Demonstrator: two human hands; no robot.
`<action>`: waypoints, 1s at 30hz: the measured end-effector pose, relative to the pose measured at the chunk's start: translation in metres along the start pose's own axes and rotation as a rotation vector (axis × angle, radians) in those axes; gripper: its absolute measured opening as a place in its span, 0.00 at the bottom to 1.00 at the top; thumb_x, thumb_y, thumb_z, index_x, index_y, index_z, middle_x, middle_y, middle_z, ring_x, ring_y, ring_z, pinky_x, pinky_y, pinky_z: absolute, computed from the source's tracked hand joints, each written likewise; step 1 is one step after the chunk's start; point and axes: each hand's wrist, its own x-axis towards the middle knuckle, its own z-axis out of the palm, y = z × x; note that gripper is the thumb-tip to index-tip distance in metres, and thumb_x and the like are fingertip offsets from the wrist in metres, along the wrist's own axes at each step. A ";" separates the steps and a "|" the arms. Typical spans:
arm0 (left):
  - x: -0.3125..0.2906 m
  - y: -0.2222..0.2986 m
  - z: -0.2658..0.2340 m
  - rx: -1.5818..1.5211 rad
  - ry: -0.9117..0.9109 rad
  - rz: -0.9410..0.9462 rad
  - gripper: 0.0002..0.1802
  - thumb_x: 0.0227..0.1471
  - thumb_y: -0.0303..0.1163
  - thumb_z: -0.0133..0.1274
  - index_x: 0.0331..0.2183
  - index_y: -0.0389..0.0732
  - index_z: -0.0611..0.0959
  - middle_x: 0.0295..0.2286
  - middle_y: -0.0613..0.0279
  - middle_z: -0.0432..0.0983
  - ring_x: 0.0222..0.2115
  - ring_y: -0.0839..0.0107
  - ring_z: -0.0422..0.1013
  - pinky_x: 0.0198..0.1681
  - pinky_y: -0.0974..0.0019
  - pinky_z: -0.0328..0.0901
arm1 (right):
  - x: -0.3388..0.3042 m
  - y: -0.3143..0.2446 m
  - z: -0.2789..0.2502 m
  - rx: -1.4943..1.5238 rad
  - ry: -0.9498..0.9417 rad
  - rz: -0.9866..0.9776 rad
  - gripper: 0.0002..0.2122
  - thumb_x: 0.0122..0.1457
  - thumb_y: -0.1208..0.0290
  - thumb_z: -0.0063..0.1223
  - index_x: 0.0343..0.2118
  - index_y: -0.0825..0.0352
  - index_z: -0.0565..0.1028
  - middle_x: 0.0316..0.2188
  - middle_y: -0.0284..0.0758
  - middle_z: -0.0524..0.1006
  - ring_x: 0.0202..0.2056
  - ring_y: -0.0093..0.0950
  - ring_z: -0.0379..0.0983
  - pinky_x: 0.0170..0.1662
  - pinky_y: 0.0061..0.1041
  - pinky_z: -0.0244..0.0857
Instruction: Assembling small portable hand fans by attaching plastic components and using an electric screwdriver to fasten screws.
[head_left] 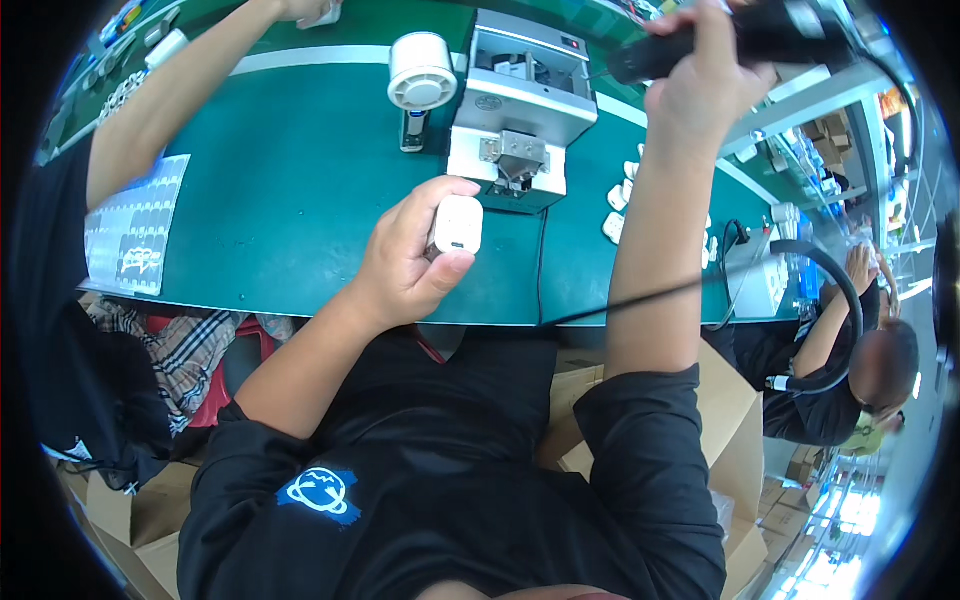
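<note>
My left hand [405,245] is closed around a small white plastic device [460,220] with rounded corners and a dark slot on its near end. It holds the device just above the table's front part. Raised at the upper right, my right hand [700,95] grips a black electric screwdriver [650,58], its thin bit pointing left toward the grey-and-white screw feeder [530,110]. The bit's tip lies close to the feeder's right side in the picture; I cannot tell whether they touch. A black cable [880,65] runs from the screwdriver's rear.
On the green table [290,220], a white handheld fan [420,75] stands left of the feeder. Several white parts [615,225] lie to its right. A printed sheet [145,230] and a co-worker's arm [170,110] are at left. Another person [850,370] sits at right, near cardboard boxes [735,420].
</note>
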 end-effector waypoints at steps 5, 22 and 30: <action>0.005 0.001 -0.008 0.036 -0.018 0.004 0.27 0.50 0.45 0.51 0.45 0.36 0.69 0.26 0.61 0.68 0.23 0.72 0.65 0.26 0.72 0.61 | -0.020 -0.022 0.008 0.115 -0.023 0.025 0.14 0.52 0.77 0.53 0.40 0.71 0.66 0.20 0.32 0.69 0.16 0.21 0.65 0.20 0.18 0.62; 0.006 0.001 -0.003 0.033 -0.017 0.040 0.26 0.50 0.45 0.51 0.45 0.37 0.69 0.25 0.61 0.68 0.23 0.72 0.64 0.25 0.72 0.60 | -0.003 -0.006 0.002 -0.021 -0.104 -0.022 0.09 0.52 0.78 0.53 0.36 0.71 0.68 0.20 0.33 0.70 0.17 0.22 0.67 0.21 0.18 0.61; 0.007 0.002 -0.001 0.043 -0.036 -0.007 0.26 0.50 0.46 0.50 0.45 0.38 0.69 0.25 0.62 0.68 0.22 0.74 0.64 0.24 0.73 0.60 | 0.019 0.010 -0.002 -0.060 -0.106 0.154 0.08 0.52 0.75 0.55 0.33 0.69 0.69 0.18 0.31 0.69 0.14 0.22 0.65 0.19 0.18 0.60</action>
